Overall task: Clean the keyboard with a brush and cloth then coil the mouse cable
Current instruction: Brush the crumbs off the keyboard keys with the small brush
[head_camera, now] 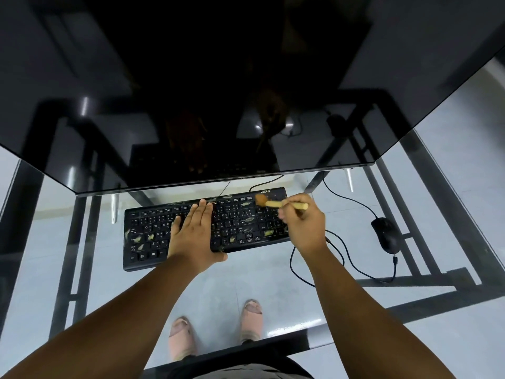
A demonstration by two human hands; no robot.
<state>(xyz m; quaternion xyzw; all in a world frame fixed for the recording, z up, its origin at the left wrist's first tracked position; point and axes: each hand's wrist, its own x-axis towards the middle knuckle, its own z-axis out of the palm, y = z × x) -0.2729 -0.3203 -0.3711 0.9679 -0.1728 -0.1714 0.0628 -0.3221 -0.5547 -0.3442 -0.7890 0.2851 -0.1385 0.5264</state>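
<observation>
A black keyboard (153, 236) lies on the glass desk, with pale smudges of dirt on several keys. My left hand (195, 232) rests flat on its middle, fingers spread, thumb at the front edge. My right hand (303, 222) holds a small wooden brush (276, 203) over the keyboard's far right corner, bristles pointing left and touching the top keys. A black mouse (385, 235) sits to the right, and its black cable (352, 265) loops loosely across the glass between mouse and keyboard. No cloth is in view.
A large dark monitor (191, 105) hangs over the far edge of the keyboard. The glass desk top (82, 283) shows the black metal frame and the floor beneath. My feet in sandals (216, 329) stand below the front edge.
</observation>
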